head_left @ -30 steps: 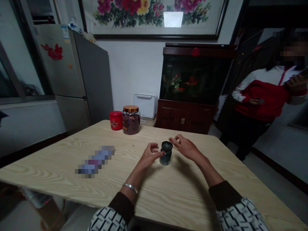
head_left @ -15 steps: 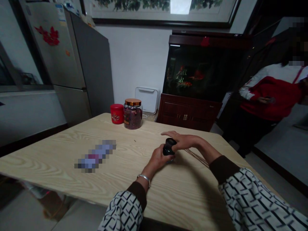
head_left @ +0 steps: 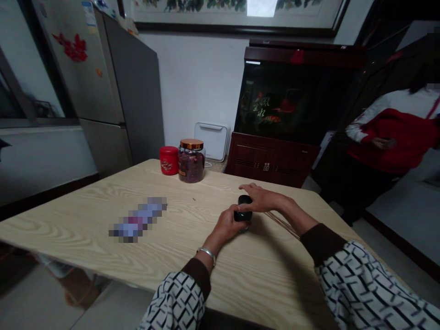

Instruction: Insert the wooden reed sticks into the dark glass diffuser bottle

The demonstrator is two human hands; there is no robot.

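Between my two hands, over the right half of the table, is a small black-topped container (head_left: pixel 243 216); its lower part is mostly hidden by my fingers. My left hand (head_left: pixel 229 223) is wrapped round it from the left, with a silver bangle on the wrist. From the right, my right hand (head_left: pixel 261 200) closes over its top, the thumb lying across the black surface and the fingers curving behind. Thin brown sticks (head_left: pixel 282 224) lie on the table, partly under my right forearm.
On the wooden table (head_left: pixel 178 256) stand a red canister (head_left: pixel 168 161) and a copper-lidded clear jar (head_left: pixel 191 166) at the back. A blurred-out flat item (head_left: pixel 139 221) lies left. Behind are a fridge (head_left: pixel 137 91) and fish tank (head_left: pixel 275 101); a person (head_left: pixel 395 133) stands right.
My right thumb has come down across the black top, and the right fingers have drawn in and curled more. My left hand keeps its hold. The view has shifted slightly.
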